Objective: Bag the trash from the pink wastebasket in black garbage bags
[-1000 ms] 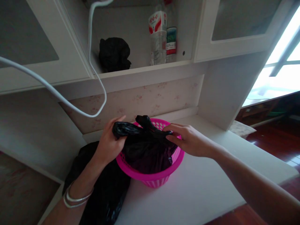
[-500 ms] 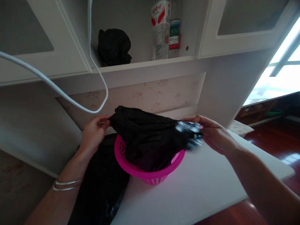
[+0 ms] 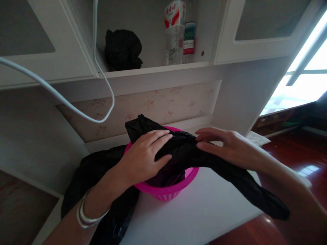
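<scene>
A black plastic bag (image 3: pixel 184 153) lies partly inside a bright pink plastic basket (image 3: pixel 176 189) with pierced sides. One end of the bag stretches out over the basket's right rim, and a crumpled corner stands up at the back left. My left hand (image 3: pixel 143 158) is over the basket's left side, its fingers stretched out along the bag and the thumb apart. At the right, my right hand (image 3: pixel 224 146) pinches the bag's upper edge between thumb and fingers. The bag hides much of the basket's inside.
Another black plastic bag (image 3: pixel 112 217) lies left of the basket on the white table (image 3: pixel 199 211). A white cable (image 3: pixel 63 102) hangs in front at the left. Above, a cabinet shelf (image 3: pixel 158 69) holds a dark figure (image 3: pixel 122 49) and a clear bottle (image 3: pixel 175 44).
My left hand has let go of the bag's left corner and moved right over the basket. My right hand has shifted left along the bag, whose end now trails to the lower right.
</scene>
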A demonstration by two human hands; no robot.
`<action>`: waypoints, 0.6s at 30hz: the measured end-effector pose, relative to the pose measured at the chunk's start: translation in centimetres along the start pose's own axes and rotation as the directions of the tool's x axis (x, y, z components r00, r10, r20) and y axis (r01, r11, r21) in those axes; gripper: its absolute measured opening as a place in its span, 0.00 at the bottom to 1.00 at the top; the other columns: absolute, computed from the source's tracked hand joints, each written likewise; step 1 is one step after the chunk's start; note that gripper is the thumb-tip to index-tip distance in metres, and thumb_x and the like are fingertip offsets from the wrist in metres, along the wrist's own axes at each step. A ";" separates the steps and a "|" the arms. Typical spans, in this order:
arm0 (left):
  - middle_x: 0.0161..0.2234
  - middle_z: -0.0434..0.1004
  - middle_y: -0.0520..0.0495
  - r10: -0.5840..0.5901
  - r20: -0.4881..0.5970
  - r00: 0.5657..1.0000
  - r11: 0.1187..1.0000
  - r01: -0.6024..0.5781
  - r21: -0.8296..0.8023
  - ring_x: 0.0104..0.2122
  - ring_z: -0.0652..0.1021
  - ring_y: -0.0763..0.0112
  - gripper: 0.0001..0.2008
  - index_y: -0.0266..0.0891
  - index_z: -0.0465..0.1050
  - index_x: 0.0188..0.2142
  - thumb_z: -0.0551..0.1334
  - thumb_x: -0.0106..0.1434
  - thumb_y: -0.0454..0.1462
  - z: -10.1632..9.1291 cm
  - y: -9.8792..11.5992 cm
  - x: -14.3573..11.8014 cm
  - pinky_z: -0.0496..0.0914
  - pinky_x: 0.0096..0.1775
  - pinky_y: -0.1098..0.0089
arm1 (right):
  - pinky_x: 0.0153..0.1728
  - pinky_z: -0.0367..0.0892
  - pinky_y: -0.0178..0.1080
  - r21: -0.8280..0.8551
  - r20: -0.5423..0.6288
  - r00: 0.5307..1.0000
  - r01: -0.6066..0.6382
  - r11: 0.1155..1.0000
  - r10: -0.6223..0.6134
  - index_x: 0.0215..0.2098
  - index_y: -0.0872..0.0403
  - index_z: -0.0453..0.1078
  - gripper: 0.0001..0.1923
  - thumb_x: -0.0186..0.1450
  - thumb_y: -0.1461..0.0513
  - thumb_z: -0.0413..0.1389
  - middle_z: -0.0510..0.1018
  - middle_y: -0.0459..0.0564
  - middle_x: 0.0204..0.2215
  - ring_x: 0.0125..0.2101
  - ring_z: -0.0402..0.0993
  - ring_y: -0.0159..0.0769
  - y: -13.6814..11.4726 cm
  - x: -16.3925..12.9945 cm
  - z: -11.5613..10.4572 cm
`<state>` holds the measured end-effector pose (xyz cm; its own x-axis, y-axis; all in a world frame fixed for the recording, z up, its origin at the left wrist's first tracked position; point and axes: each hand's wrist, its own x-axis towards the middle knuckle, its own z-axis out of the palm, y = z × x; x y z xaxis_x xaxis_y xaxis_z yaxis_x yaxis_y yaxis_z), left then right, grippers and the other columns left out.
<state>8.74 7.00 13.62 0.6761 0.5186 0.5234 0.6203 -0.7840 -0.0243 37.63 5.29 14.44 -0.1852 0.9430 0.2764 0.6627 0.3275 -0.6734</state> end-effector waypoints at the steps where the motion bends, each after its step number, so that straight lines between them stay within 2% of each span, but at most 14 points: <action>1: 0.62 0.75 0.37 -0.007 0.061 0.998 0.999 0.004 0.041 0.61 0.75 0.53 0.25 0.36 0.68 0.64 0.65 0.70 0.41 0.8 -0.9 0.5 0.67 0.64 0.49 | 0.45 0.74 0.48 -0.139 0.094 0.995 0.052 0.989 -0.039 0.51 0.44 0.78 0.15 0.66 0.53 0.61 0.86 0.47 0.42 0.41 0.83 0.46 0.0 -0.1 0.2; 2: 0.58 0.79 0.37 -0.008 0.121 0.993 0.996 -0.002 0.088 0.58 0.77 0.51 0.24 0.36 0.70 0.62 0.66 0.69 0.40 1.4 -1.8 0.9 0.66 0.64 0.45 | 0.44 0.73 0.46 -0.241 0.164 0.983 0.121 0.963 -0.083 0.53 0.44 0.77 0.15 0.68 0.56 0.60 0.86 0.47 0.42 0.41 0.83 0.45 0.0 -0.2 0.4; 4: 0.46 0.84 0.42 0.009 0.198 0.980 0.985 -0.043 0.168 0.49 0.82 0.53 0.14 0.39 0.77 0.54 0.65 0.69 0.35 2.2 -3.0 1.1 0.66 0.61 0.42 | 0.42 0.72 0.43 -0.324 0.252 0.949 0.266 0.908 -0.188 0.54 0.45 0.77 0.16 0.71 0.61 0.55 0.85 0.48 0.43 0.40 0.82 0.42 0.0 -0.5 0.7; 6: 0.37 0.82 0.46 0.049 0.194 0.980 0.979 -0.085 0.186 0.41 0.82 0.58 0.09 0.39 0.80 0.45 0.63 0.68 0.30 1.7 -3.2 0.7 0.71 0.56 0.48 | 0.41 0.73 0.41 -0.302 0.283 0.913 0.375 0.877 -0.293 0.54 0.48 0.77 0.16 0.74 0.63 0.51 0.85 0.49 0.44 0.41 0.82 0.40 -0.3 -0.8 0.6; 8: 0.34 0.79 0.46 0.085 0.121 0.989 0.982 -0.104 0.159 0.37 0.80 0.60 0.08 0.37 0.79 0.42 0.62 0.68 0.30 0.1 -2.5 0.0 0.74 0.45 0.57 | 0.42 0.73 0.40 -0.271 0.229 0.901 0.422 0.865 -0.368 0.53 0.50 0.76 0.15 0.76 0.62 0.50 0.84 0.49 0.45 0.42 0.82 0.38 -0.8 -1.1 0.4; 11: 0.33 0.75 0.46 0.074 0.047 0.996 0.992 -0.079 0.094 0.34 0.77 0.61 0.06 0.39 0.76 0.38 0.60 0.69 0.32 -3.6 -0.5 -1.7 0.72 0.36 0.61 | 0.46 0.74 0.37 -0.251 0.055 0.889 0.452 0.856 -0.454 0.53 0.53 0.75 0.13 0.77 0.61 0.50 0.83 0.51 0.47 0.45 0.81 0.36 -2.0 -1.6 0.2; 13: 0.40 0.78 0.45 0.055 0.087 0.995 0.998 -0.057 0.022 0.38 0.78 0.61 0.05 0.41 0.74 0.37 0.60 0.67 0.31 -5.7 1.0 -3.0 0.73 0.40 0.61 | 0.51 0.73 0.35 -0.203 -0.015 0.855 0.505 0.839 -0.519 0.53 0.53 0.75 0.12 0.76 0.61 0.51 0.82 0.51 0.50 0.49 0.80 0.35 -3.0 -2.1 0.1; 14: 0.44 0.79 0.45 0.046 0.127 0.991 0.999 -0.044 -0.019 0.43 0.79 0.61 0.06 0.43 0.74 0.38 0.60 0.66 0.30 -6.6 1.6 -3.8 0.74 0.45 0.61 | 0.53 0.72 0.33 -0.160 -0.009 0.836 0.540 0.826 -0.549 0.54 0.53 0.74 0.13 0.76 0.62 0.52 0.82 0.51 0.52 0.52 0.79 0.35 -3.6 -2.3 0.1; 16: 0.49 0.81 0.47 0.042 0.224 0.974 0.995 -0.020 -0.097 0.50 0.79 0.61 0.10 0.45 0.74 0.42 0.60 0.64 0.29 -7.7 2.6 -5.4 0.72 0.55 0.59 | 0.51 0.73 0.31 -0.038 0.109 0.802 0.593 0.804 -0.587 0.55 0.52 0.74 0.14 0.76 0.63 0.51 0.83 0.50 0.52 0.51 0.81 0.34 -4.7 -2.5 0.0; 18: 0.47 0.83 0.51 0.018 0.277 0.961 0.990 0.022 -0.139 0.51 0.80 0.62 0.13 0.49 0.74 0.43 0.61 0.62 0.29 -8.0 3.3 -7.1 0.69 0.61 0.60 | 0.44 0.74 0.29 0.092 0.291 0.753 0.592 0.801 -0.590 0.56 0.51 0.75 0.15 0.78 0.61 0.49 0.85 0.48 0.48 0.44 0.83 0.32 -5.6 -2.4 0.2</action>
<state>2.79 -2.01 16.66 0.7706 0.5790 0.2664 0.5737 -0.8122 0.1057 34.22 1.15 17.43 -0.7417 0.5342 0.4056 0.3548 0.8257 -0.4386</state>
